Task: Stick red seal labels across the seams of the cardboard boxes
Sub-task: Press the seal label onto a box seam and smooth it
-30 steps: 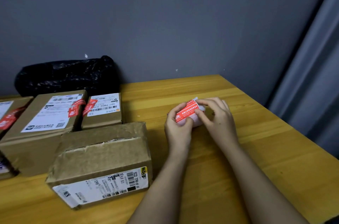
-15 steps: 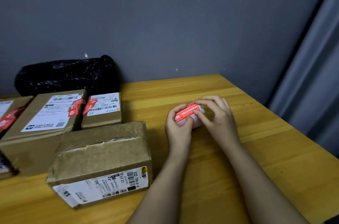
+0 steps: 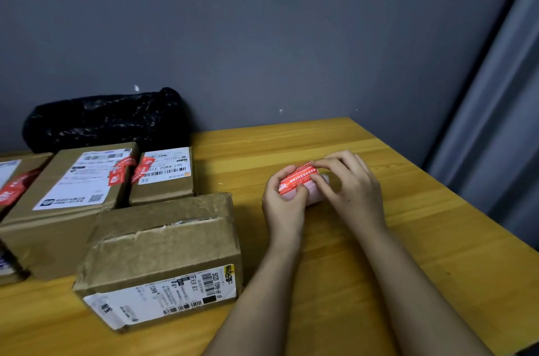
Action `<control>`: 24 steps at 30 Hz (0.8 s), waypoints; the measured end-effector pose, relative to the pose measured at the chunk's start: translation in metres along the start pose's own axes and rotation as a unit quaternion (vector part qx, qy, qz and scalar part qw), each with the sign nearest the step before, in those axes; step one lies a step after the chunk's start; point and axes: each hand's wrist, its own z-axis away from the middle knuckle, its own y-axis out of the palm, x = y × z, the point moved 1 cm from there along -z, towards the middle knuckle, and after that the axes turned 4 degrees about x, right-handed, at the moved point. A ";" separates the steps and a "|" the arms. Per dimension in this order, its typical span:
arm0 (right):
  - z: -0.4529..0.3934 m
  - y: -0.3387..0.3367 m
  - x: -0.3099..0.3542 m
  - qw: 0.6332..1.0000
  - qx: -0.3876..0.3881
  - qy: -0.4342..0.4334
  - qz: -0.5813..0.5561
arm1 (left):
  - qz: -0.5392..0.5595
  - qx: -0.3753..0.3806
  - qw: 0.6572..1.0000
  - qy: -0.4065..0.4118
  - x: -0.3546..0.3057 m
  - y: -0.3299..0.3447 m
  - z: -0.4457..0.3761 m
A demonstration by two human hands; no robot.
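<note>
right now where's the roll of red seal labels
In the head view, right of centre: the roll of red seal labels is held over the table between left hand and right hand.

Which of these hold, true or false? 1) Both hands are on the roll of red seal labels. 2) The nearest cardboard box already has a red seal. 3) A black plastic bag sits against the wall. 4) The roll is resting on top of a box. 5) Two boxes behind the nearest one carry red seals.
1) True: left hand and right hand both grip the roll of red seal labels.
2) False: the nearest cardboard box shows a bare seam, with no red seal.
3) True: the black plastic bag lies at the wall.
4) False: it is held above the wooden table, right of the boxes.
5) True: the large labelled box and small labelled box have red seals.
</note>
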 end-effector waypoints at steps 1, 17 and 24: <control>0.000 0.000 0.001 1.000 -0.006 -0.010 0.014 | 0.000 -0.002 1.000 -0.002 0.000 0.000 0.000; 0.002 0.006 0.002 0.997 -0.016 0.057 -0.046 | -0.039 0.062 0.997 0.000 -0.001 0.001 0.003; 0.000 -0.002 0.007 0.998 0.020 0.023 -0.052 | -0.109 0.033 0.993 0.022 0.002 -0.001 0.000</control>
